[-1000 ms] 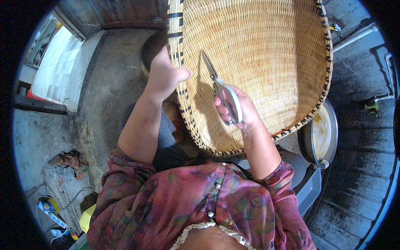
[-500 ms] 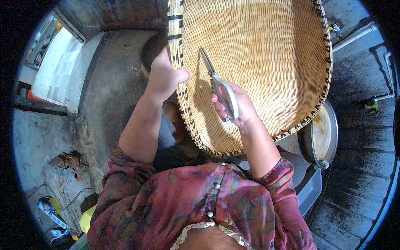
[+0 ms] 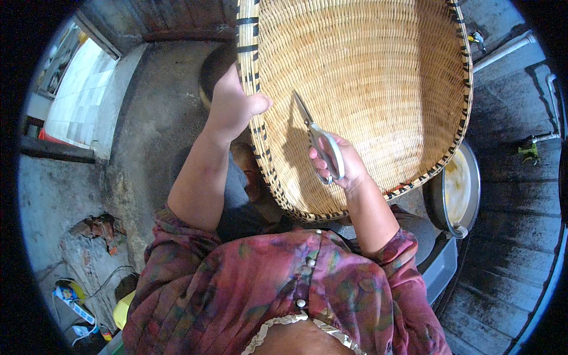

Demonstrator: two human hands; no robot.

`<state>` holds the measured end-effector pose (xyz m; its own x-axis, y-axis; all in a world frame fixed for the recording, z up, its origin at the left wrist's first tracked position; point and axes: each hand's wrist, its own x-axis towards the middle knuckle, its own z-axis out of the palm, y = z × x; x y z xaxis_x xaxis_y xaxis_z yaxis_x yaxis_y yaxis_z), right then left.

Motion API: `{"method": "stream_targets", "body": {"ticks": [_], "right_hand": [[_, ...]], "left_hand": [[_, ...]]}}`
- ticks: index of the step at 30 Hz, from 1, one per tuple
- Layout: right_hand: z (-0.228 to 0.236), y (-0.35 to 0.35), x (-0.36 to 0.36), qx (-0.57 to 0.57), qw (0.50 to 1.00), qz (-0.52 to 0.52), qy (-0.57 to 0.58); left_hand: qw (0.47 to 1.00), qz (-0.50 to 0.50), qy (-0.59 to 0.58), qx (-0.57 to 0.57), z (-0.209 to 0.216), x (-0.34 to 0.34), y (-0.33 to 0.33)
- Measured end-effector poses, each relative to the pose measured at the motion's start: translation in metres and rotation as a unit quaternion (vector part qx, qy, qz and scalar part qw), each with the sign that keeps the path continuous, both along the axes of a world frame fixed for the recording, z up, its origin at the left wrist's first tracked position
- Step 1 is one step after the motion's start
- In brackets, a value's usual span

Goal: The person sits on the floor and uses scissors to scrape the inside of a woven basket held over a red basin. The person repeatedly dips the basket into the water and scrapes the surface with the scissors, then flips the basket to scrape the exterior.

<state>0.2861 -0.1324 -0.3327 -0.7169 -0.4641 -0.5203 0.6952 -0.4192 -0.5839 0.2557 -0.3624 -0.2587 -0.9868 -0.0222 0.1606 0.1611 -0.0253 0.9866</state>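
Note:
A large woven basket (image 3: 355,65), straw-coloured with dark bindings along its rim, is tilted up in front of me with its inside facing me. My left hand (image 3: 232,105) grips the left rim, thumb over the inner side and fingers hidden behind. In my right hand (image 3: 345,163) are scissors (image 3: 327,151) with pale grey handles, held over the basket's inside. Their blades look closed and point up and to the left, and their shadow falls on the weave.
A metal basin (image 3: 470,192) with pale, yellowish contents stands right of the basket, above a grey plastic tub (image 3: 442,269). A dark round vessel (image 3: 212,71) sits behind my left hand. A power strip (image 3: 74,305) lies at lower left. Pipes and a green tap (image 3: 528,152) line the right wall.
My right hand and the scissors have moved down toward me and slightly right. My left hand keeps its hold on the rim, and the basket has hardly shifted.

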Motion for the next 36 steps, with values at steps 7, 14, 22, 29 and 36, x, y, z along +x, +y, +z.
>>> {"method": "stream_targets", "body": {"ticks": [7,14,22,29,36], "right_hand": [[-0.014,0.015,0.015,0.041,0.998,-0.025,-0.045],[-0.018,0.015,0.003,0.037,0.999,-0.013,-0.008],[-0.010,0.015,0.002,0.003,0.999,-0.030,0.032],[-0.028,0.028,0.005,0.019,0.994,-0.088,-0.057],[-0.016,0.021,-0.012,-0.004,0.998,-0.052,0.022]], "left_hand": [[0.999,-0.016,-0.018,0.022,-0.005,-0.001,-0.004],[1.000,-0.015,-0.015,0.016,-0.002,-0.002,-0.002],[1.000,-0.008,-0.017,0.000,-0.010,-0.004,-0.007],[1.000,-0.004,-0.013,0.003,-0.004,-0.004,-0.003],[0.999,-0.006,-0.021,0.029,-0.002,-0.001,-0.002]]}}
